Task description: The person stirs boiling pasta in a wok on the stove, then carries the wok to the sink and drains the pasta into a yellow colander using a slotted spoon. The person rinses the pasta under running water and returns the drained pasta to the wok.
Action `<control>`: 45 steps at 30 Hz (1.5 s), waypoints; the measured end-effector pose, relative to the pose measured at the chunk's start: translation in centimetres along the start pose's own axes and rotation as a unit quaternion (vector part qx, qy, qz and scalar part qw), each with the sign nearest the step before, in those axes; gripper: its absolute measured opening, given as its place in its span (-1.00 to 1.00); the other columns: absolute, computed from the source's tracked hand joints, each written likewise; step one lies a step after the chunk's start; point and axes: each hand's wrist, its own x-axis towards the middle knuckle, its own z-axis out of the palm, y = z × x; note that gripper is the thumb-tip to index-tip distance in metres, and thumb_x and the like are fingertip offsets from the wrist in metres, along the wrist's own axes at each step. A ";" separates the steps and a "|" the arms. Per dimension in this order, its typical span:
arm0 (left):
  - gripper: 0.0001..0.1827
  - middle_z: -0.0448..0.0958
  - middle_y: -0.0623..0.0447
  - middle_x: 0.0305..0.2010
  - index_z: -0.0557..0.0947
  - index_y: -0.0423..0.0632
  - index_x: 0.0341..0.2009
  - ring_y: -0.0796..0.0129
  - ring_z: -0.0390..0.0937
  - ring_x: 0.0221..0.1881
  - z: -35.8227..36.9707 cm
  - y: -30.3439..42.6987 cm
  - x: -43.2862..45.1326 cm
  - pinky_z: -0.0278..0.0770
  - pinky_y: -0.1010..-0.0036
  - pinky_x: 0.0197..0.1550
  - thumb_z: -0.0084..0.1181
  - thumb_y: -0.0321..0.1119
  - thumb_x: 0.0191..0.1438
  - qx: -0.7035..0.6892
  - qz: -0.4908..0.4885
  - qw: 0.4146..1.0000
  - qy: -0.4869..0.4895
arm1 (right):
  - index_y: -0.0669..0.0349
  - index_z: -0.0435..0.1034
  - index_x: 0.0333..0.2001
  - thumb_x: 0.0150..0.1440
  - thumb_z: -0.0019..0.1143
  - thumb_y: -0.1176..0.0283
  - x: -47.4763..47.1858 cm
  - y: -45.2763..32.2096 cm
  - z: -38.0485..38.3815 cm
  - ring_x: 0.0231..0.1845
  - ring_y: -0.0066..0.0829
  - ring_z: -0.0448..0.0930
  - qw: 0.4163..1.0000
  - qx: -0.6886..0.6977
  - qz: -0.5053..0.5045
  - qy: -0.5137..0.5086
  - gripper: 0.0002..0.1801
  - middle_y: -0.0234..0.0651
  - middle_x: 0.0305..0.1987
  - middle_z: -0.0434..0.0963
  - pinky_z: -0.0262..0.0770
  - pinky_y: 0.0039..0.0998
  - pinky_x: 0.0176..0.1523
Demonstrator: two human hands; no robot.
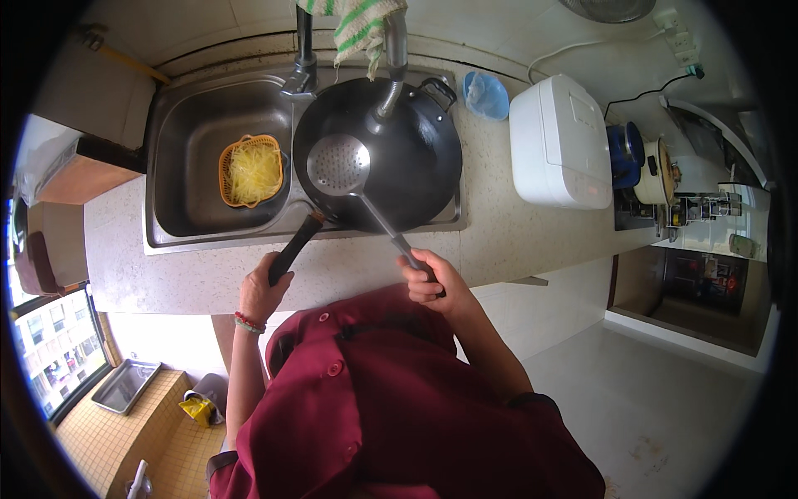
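My left hand (265, 290) grips the black handle of a large dark wok (424, 181), which sits over the right bowl of the steel sink (149, 215). In my right hand (430, 280) is the grey-and-black handle of a perforated metal skimmer (338, 165). Its round head is over the left part of the wok; whether it touches the wok I cannot tell. The faucet's flexible spout (391, 96) points down into the wok. An orange plastic basket (222, 181) in the left bowl holds pale yellow shreds (254, 171), perhaps potato.
A green-and-white striped towel (361, 31) hangs over the faucet. Right of the sink are a blue plastic bowl (495, 100) and a white rice cooker (558, 143). Farther right stand a pot (653, 168) and a condiment rack (704, 206). The counter's front edge runs close before my body.
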 end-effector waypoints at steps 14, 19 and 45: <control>-0.57 0.58 -0.14 -0.35 0.49 0.01 -0.08 -0.06 0.54 -0.28 -0.2 0.2 -0.1 0.48 0.20 -0.26 0.20 -0.16 -0.07 0.003 -0.029 0.999 -0.024 | 0.28 0.32 -0.24 0.27 -0.22 0.31 1.7 1.8 7.7 -0.74 -0.74 0.16 0.932 -0.329 -0.147 0.031 -0.75 -0.50 -0.62 0.25 0.05 -0.61 -0.68; -0.56 0.57 -0.17 -0.36 0.49 -0.02 -0.08 -0.06 0.55 -0.28 -0.4 0.2 -0.3 0.48 0.20 -0.24 0.21 -0.19 -0.08 -0.008 -0.030 0.999 -0.024 | 0.34 0.27 -0.27 0.18 -0.05 0.34 11.5 5.5 8.9 -0.54 -0.01 0.47 0.632 -0.625 -0.436 0.139 -0.76 -0.02 -0.57 0.42 0.32 -0.14 -0.48; -0.82 0.49 0.00 -0.43 0.55 -0.13 -0.23 0.34 0.49 -0.52 -1.4 -0.3 1.5 0.46 0.48 -0.42 0.07 -0.52 0.01 -0.084 0.053 0.983 0.151 | 0.28 0.28 -0.34 0.14 0.03 0.38 -0.3 5.6 3.7 -0.59 -0.51 0.39 0.706 -0.570 -0.332 0.258 -0.82 -0.26 -0.62 0.38 0.34 -0.45 -0.45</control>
